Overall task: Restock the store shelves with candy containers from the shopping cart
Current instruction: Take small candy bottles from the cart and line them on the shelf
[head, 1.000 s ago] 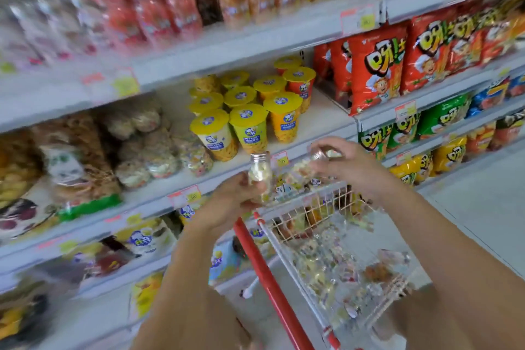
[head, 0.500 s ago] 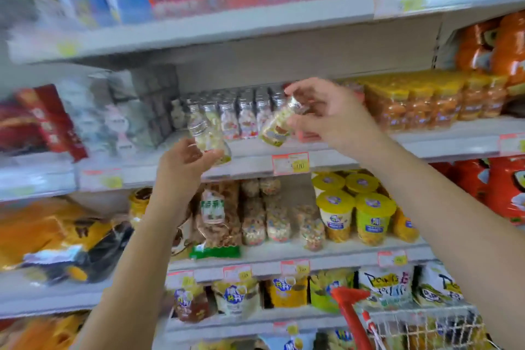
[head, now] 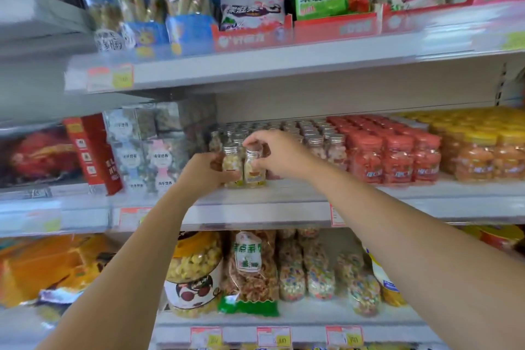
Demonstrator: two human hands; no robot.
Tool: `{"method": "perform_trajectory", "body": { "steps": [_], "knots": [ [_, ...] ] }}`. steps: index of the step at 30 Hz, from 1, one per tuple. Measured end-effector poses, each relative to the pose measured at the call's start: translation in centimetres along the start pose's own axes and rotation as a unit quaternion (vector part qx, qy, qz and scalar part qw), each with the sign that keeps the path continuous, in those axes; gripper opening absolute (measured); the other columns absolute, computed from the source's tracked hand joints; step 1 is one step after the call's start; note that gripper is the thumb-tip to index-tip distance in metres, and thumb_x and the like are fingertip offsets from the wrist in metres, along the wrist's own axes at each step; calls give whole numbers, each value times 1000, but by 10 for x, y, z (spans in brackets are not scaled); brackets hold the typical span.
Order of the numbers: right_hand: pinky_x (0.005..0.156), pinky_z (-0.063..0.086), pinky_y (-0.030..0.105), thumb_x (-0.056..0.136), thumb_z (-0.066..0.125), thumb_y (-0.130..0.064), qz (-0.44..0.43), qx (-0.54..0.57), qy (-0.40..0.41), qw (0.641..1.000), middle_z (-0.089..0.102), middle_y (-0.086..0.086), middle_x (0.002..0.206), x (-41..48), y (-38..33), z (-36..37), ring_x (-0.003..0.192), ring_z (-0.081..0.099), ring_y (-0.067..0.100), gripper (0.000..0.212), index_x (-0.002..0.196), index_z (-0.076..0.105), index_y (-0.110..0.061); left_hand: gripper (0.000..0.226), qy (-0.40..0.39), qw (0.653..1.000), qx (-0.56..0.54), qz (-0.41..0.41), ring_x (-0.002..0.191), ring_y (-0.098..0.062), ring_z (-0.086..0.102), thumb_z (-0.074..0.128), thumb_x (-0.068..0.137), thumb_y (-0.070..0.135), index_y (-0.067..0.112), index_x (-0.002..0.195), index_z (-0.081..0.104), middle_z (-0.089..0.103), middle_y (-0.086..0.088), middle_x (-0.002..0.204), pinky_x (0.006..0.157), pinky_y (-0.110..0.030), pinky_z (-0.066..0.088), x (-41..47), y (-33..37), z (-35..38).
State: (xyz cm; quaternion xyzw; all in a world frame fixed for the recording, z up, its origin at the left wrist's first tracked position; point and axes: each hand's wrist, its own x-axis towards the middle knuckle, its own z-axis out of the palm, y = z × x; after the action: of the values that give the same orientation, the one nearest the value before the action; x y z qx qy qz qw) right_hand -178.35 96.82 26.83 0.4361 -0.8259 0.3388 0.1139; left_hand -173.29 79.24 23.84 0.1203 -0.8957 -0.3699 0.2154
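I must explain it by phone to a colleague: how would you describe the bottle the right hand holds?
On the middle shelf, silver-capped bottles stand in rows left of the red jars. Two stand at the front edge: it is the right bottle, pinched at its cap by the right hand, while the left hand grips its neighbour.

Clear silver-capped candy bottles (head: 254, 167), pale yellow-white contents, orange label. Red jars (head: 395, 156) mid-shelf; orange jars (head: 483, 156), yellow-lidded, toward right edge. Shelf (head: 284, 214) white.
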Motion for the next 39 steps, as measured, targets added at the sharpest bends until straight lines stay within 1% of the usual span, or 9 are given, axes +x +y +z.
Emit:
{"method": "perform_trajectory", "body": {
  "steps": [4,9,15,21,24,28,32,36,39],
  "knots": [
    [82,31,14,87,66,-12,-20,-95,-4,995,55,2,130,9,0,-1,114,51,14,48,133,55,-18,37,-24,1000,-11,-15,84,-26,62,81,72,14,-3,100,64,69,-20,94,92,-48,50,11,-5,-2],
    [92,41,35,88,65,-16,-12,-155,-10,988,60,15,119,14,-2,0,111,54,28,37,122,60,-2,26,-28,999,15,-17,74,-19,56,78,76,13,-5,93,68,70,-22,94,75,-35,50,13,-6,1],
    [97,37,30,88,64,-18,-20,-212,6,977,53,11,119,21,0,4,113,47,24,39,125,60,-7,13,-38,998,48,-5,67,-16,52,73,81,14,3,87,70,65,-6,78,62,-23,42,11,0,1],
    [101,37,29,86,63,-6,-10,-182,17,983,45,10,125,19,0,3,117,45,24,46,131,56,-12,25,-29,995,98,-4,74,-21,58,74,81,22,1,93,71,71,-17,94,72,-32,49,12,-4,1],
    [95,32,20,87,66,-15,-12,-126,46,991,44,6,128,4,-3,-6,115,47,18,51,136,50,-17,16,33,992,123,-2,83,-22,60,69,84,21,9,93,68,69,-7,93,77,-34,51,-2,2,1],
    [68,40,18,89,62,-22,-47,-73,78,993,54,-4,97,-44,-11,-20,73,49,1,15,103,62,-17,21,172,979,48,97,90,-13,62,58,93,25,13,107,67,68,3,98,76,-22,47,-70,28,16],
    [54,30,25,89,62,-35,1,-59,44,997,47,-5,59,-125,7,-31,54,40,9,35,64,45,-18,40,72,983,-2,169,64,-9,58,51,93,41,10,72,66,64,4,67,57,-18,41,-146,49,68],
    [53,23,31,90,60,-41,128,-104,-32,986,34,-2,53,-213,63,-39,49,30,10,48,58,34,-17,58,-36,984,-32,172,49,-14,43,46,87,54,2,61,55,50,-5,53,51,-26,33,-190,52,139],
    [53,25,30,88,63,-42,249,-83,-75,962,39,0,57,-283,122,-45,51,34,11,46,59,39,-16,48,-127,980,-46,145,51,-9,46,56,89,44,4,63,60,52,-2,56,51,-21,32,-216,56,195]
  ]
}}
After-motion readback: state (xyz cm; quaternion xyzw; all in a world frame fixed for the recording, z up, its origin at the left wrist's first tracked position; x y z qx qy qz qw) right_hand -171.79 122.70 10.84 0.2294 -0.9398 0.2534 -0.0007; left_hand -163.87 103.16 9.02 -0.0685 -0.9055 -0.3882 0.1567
